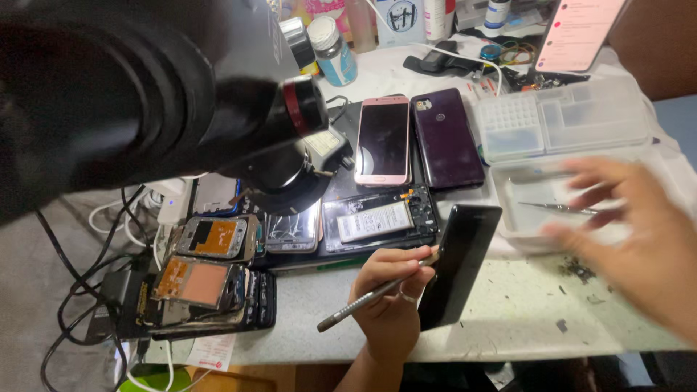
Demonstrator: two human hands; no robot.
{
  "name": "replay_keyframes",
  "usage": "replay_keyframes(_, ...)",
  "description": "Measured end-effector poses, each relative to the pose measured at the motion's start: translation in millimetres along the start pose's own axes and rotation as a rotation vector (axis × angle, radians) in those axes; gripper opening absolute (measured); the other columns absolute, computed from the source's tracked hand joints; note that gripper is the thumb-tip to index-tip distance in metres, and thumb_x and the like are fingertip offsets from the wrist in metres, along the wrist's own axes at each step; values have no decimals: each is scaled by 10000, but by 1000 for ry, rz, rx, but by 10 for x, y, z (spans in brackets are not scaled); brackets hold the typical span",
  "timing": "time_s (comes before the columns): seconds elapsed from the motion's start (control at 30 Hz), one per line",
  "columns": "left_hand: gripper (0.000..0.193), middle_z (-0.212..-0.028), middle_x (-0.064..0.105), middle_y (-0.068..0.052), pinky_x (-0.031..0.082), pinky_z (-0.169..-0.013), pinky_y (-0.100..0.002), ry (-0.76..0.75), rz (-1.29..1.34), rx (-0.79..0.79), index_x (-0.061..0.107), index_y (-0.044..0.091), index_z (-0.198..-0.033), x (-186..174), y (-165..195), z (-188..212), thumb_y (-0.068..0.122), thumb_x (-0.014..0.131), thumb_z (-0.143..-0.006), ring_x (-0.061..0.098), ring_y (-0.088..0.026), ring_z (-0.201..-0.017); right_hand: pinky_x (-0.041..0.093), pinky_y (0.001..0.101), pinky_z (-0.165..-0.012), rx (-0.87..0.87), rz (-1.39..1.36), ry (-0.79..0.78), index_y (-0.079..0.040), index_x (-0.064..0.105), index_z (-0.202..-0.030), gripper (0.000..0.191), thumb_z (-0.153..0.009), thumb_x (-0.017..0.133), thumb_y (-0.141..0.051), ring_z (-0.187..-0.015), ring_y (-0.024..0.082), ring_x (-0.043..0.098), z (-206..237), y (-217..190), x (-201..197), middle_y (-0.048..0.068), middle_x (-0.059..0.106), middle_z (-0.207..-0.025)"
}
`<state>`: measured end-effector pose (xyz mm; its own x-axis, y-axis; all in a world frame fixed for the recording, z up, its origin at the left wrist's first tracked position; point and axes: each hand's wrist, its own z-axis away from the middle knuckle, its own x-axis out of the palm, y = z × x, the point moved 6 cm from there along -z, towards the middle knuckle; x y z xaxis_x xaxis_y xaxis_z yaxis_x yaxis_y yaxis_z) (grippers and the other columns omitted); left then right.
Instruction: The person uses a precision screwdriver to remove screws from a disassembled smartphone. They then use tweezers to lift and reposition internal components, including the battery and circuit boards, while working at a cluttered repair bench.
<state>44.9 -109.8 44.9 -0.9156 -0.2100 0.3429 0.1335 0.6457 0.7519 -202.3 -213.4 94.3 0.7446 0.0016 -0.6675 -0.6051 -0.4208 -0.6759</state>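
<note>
Looming across the upper left of the frame was a large black microscope (145, 94), out of focus, with a red ring near its lens end. Below centre, the left hand (392, 305) was clamped on two things at once — a dark phone (459, 263) held upright on edge, its glass facing right, and a slim grey tool (363, 299) slanting down to the lower left between the fingers.

At the right edge the right hand (639, 239) was blurred, fingers spread apart and holding nothing, hovering over a clear shallow tray (512, 218) where metal tweezers (559, 208) lay. Behind the tray sat a clear compartment box (566, 120).

Centre frame, on a dark mat, a pink phone (382, 140) and a purple phone (444, 138) lay side by side, just apart. Nearer the hand lay an opened phone with its battery showing (379, 220). Lower left, a stack of stripped phone frames (207, 279) crowded the table's near edge, with black cables (72, 290) trailing off the left side.

Open white tabletop (523, 305) — speckled with dark debris — lay only in the lower right, between the held phone and the right hand. Bottles (334, 47) and a lit pink screen (581, 33) lined the top edge.
</note>
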Motion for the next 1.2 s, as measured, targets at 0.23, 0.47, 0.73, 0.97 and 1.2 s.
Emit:
replay_keyframes(0.23, 179, -1104, 727, -211, 646, -941, -372, -119, -161, 156, 638, -2, -1054, 145, 174, -31, -65, 762, -942, 767, -300, -1051, 546, 347, -829, 28, -219, -67, -136, 356, -1501, 938, -700, 839, -203, -1118, 226, 598, 418, -410, 554, 125, 492, -1318)
replay_keyframes(0.47, 228, -1100, 732, -215, 662, -875, -349, -194, -302, 299, 624, 14, -1031, 233, 305, -44, -76, 784, -895, 779, -297, -1003, 540, 366, -829, 14, -292, -2, -156, 307, -1519, 1072, -629, 900, -228, -1136, 253, 555, 455, -542, 625, 125, 407, -1411)
replay_keyframes(0.73, 230, -1112, 735, -214, 661, -878, -347, -289, -343, 296, 627, 21, -987, 301, 286, -52, -54, 811, -870, 784, -289, -1012, 546, 434, -990, 53, -333, -22, -271, 288, -1531, 1067, -652, 884, -174, -1296, 300, 458, 420, -523, 598, 124, 316, -1448)
replay_keyframes(0.97, 253, -1098, 733, -195, 653, -869, -344, -335, -333, 268, 643, 5, -1016, 344, 288, -91, -28, 825, -843, 769, -271, -993, 547, 444, -1010, 104, -317, -36, -334, 298, -1546, 1085, -635, 852, -137, -1301, 308, 457, 425, -510, 565, 125, 302, -1404)
replay_keyframes(1.2, 237, -1084, 739, -189, 635, -849, -342, -347, -377, 298, 669, -14, -1007, 365, 337, -90, -41, 827, -832, 758, -272, -985, 565, 445, -979, 156, -276, -28, -339, 404, -1481, 989, -627, 866, -154, -1341, 322, 439, 429, -527, 571, 128, 281, -1435)
